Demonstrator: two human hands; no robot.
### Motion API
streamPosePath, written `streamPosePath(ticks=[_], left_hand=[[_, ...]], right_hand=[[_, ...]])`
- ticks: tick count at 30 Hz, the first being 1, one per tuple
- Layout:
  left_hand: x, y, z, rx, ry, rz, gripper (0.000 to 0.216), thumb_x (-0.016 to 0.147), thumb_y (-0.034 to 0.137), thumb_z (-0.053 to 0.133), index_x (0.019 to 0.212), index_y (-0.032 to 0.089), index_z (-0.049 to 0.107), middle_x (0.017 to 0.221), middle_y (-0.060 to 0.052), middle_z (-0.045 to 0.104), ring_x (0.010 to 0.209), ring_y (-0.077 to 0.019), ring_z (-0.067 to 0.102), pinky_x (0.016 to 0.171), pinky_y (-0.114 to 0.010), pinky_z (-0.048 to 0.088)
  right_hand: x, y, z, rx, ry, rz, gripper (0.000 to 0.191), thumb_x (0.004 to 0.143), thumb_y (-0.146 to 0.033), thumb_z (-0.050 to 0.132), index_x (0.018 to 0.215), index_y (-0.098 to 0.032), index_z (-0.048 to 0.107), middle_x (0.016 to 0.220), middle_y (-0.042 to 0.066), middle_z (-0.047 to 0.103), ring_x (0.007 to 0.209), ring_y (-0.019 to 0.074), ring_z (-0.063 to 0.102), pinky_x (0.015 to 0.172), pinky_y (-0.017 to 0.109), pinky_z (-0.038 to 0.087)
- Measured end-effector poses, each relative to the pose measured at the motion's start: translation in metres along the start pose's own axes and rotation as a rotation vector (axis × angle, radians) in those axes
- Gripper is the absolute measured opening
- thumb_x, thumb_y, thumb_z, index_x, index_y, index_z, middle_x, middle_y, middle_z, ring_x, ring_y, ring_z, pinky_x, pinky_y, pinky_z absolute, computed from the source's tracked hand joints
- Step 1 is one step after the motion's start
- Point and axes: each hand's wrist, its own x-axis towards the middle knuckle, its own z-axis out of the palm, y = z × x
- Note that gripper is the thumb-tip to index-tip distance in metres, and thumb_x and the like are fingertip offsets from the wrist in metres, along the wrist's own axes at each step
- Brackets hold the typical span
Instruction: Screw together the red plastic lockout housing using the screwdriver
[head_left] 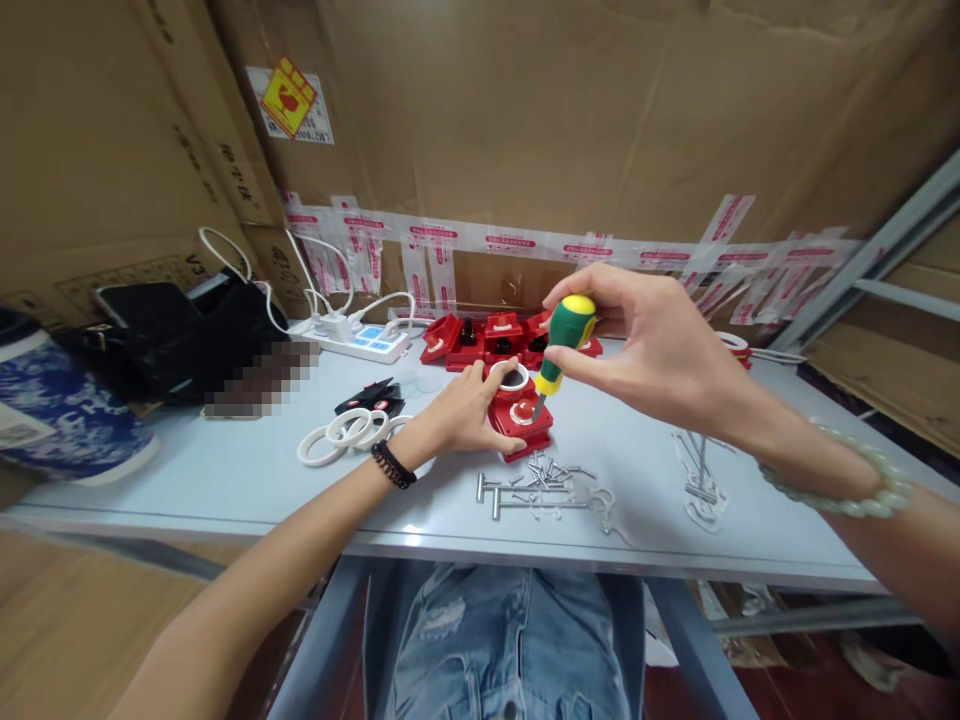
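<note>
A red plastic housing (535,436) with a round button-like centre lies on the table. My left hand (474,412) grips it from the left, thumb along its near edge and fingers by the white ring (513,376) behind. My right hand (637,340) holds a green and yellow screwdriver (568,335) nearly upright, tip down at the housing's right side. Whether the tip sits in a screw is too small to tell. Loose screws (551,470) and metal T-shaped pieces (525,505) lie just in front of the housing.
More red housings (502,335) stand along the back. White rings (324,446) and black pieces (371,398) lie at left, near a power strip (375,342). A blue and white cup (71,410) stands far left. More metal pieces with string (702,490) lie at right.
</note>
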Motion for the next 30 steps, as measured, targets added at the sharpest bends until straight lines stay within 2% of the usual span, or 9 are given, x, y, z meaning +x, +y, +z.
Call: streamPosePath(ticks=[6,12,16,18,20,22,26,28,30], left_hand=[[-0.001,-0.004,-0.003,-0.021,-0.008,0.006,0.106,0.063,0.066,0.068,0.147,0.025,0.018,0.115,-0.013,0.047,0.105,-0.0339,0.05,0.089,-0.054,0.044],[-0.001,-0.001,-0.016,-0.036,0.0,-0.024,0.106,0.062,0.068,0.068,0.147,0.026,0.02,0.123,-0.015,0.048,0.111,-0.0378,0.049,0.094,-0.061,0.038],[0.0,0.001,-0.026,-0.153,0.063,0.012,0.102,0.066,0.064,0.069,0.147,0.027,0.017,0.142,-0.016,0.038,0.126,-0.037,0.041,0.105,-0.059,0.033],[0.001,-0.001,-0.029,-0.205,0.117,0.043,0.101,0.067,0.061,0.07,0.147,0.029,0.016,0.149,-0.014,0.031,0.133,-0.0362,0.035,0.108,-0.058,0.031],[0.001,-0.003,-0.03,-0.244,0.161,0.065,0.1,0.068,0.058,0.071,0.146,0.03,0.016,0.152,-0.012,0.027,0.136,-0.0358,0.032,0.111,-0.058,0.028],[0.002,-0.004,-0.03,-0.278,0.193,0.073,0.1,0.068,0.056,0.072,0.146,0.028,0.017,0.152,-0.012,0.025,0.138,-0.035,0.03,0.113,-0.056,0.027],[0.003,-0.002,-0.028,-0.315,0.276,0.099,0.1,0.067,0.053,0.074,0.145,0.025,0.018,0.151,-0.013,0.025,0.138,-0.0324,0.03,0.114,-0.051,0.028],[0.004,-0.001,-0.026,-0.294,0.301,0.122,0.101,0.066,0.052,0.076,0.145,0.025,0.019,0.15,-0.014,0.027,0.137,-0.0323,0.032,0.113,-0.051,0.029],[0.005,0.0,-0.023,-0.26,0.321,0.143,0.102,0.064,0.053,0.076,0.145,0.024,0.02,0.149,-0.015,0.029,0.136,-0.033,0.033,0.112,-0.052,0.03]], right_hand=[[-0.007,0.009,-0.013,0.063,0.164,0.023,0.026,0.069,-0.023,0.069,0.094,-0.019,0.062,0.09,0.002,0.066,0.079,0.0172,0.064,0.073,0.033,0.056],[-0.016,0.028,-0.019,0.157,0.416,0.043,0.028,0.068,-0.017,0.07,0.095,-0.018,0.062,0.083,0.001,0.064,0.074,0.0132,0.063,0.068,0.028,0.056],[-0.017,0.043,-0.011,0.207,0.555,0.026,0.027,0.072,-0.017,0.068,0.097,-0.019,0.058,0.079,0.001,0.06,0.071,0.0137,0.062,0.066,0.031,0.054],[-0.017,0.051,-0.004,0.273,0.565,0.048,0.022,0.074,-0.017,0.063,0.093,-0.022,0.055,0.075,-0.002,0.055,0.063,0.0122,0.059,0.06,0.029,0.051],[-0.016,0.059,0.005,0.28,0.507,0.12,0.015,0.076,-0.018,0.059,0.089,-0.023,0.054,0.071,-0.004,0.053,0.054,0.0092,0.053,0.051,0.025,0.046],[-0.015,0.066,0.015,0.264,0.394,0.23,0.008,0.077,-0.022,0.06,0.084,-0.022,0.056,0.068,-0.003,0.054,0.049,0.0072,0.046,0.044,0.023,0.039],[-0.014,0.074,0.031,0.428,0.041,0.467,0.027,0.078,-0.045,0.061,0.082,-0.019,0.061,0.068,0.001,0.06,0.044,0.0061,0.04,0.035,0.021,0.03],[-0.015,0.074,0.038,0.495,-0.122,0.516,0.034,0.079,-0.052,0.058,0.083,-0.019,0.062,0.071,0.003,0.063,0.045,0.0064,0.042,0.034,0.02,0.029],[-0.016,0.073,0.042,0.524,-0.223,0.529,0.035,0.079,-0.053,0.059,0.083,-0.019,0.064,0.065,0.001,0.06,0.045,0.0069,0.042,0.034,0.02,0.03]])
